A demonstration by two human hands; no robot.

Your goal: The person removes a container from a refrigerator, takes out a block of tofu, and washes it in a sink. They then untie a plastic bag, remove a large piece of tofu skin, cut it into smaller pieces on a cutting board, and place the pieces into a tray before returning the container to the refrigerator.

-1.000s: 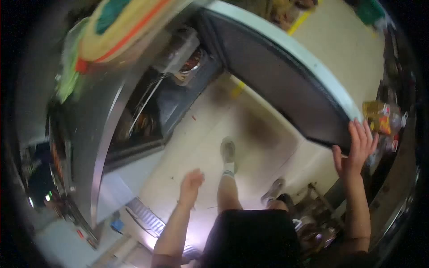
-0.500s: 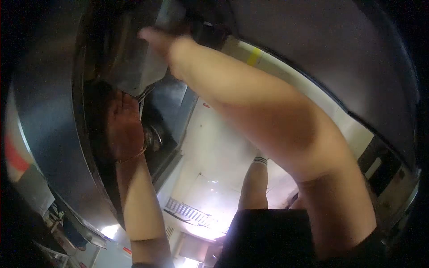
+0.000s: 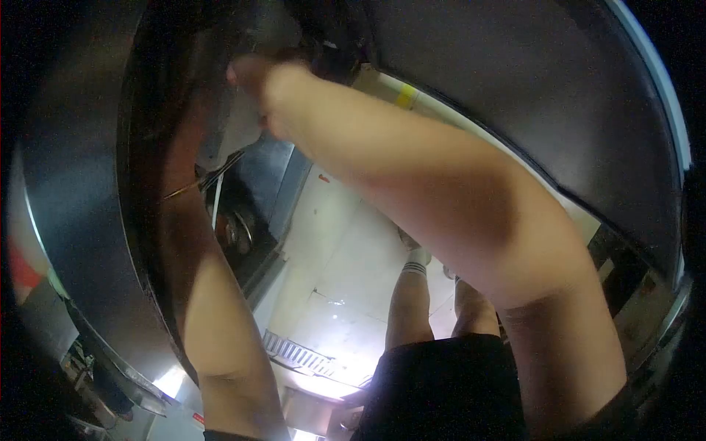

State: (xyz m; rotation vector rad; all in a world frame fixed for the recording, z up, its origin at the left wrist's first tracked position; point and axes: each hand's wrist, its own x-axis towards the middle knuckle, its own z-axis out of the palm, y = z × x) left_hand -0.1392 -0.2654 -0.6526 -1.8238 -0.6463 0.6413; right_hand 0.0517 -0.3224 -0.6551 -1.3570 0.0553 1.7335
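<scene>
My right hand (image 3: 261,92) reaches across to the upper left, at the edge of a grey, smooth-sided piece (image 3: 239,134) that looks like a panel or bin. Its fingers appear bent around that edge, though shadow and blur hide part of the grip. My left hand (image 3: 187,140) is deep in the dark interior, on the other side of the grey piece. A thin band circles the left wrist, and the left fingers are lost in shadow. Below the grey piece are thin rods (image 3: 218,192) and a round metallic part (image 3: 239,229).
A dark curved panel (image 3: 81,198) stands at the left, and a large dark door-like panel (image 3: 515,81) at the upper right. Beneath are the pale floor (image 3: 346,257), a slotted grate (image 3: 301,353) and my legs (image 3: 409,305).
My left hand has gone further up into the dark interior. My right hand and the grey piece have shifted slightly in view, and both my legs now show.
</scene>
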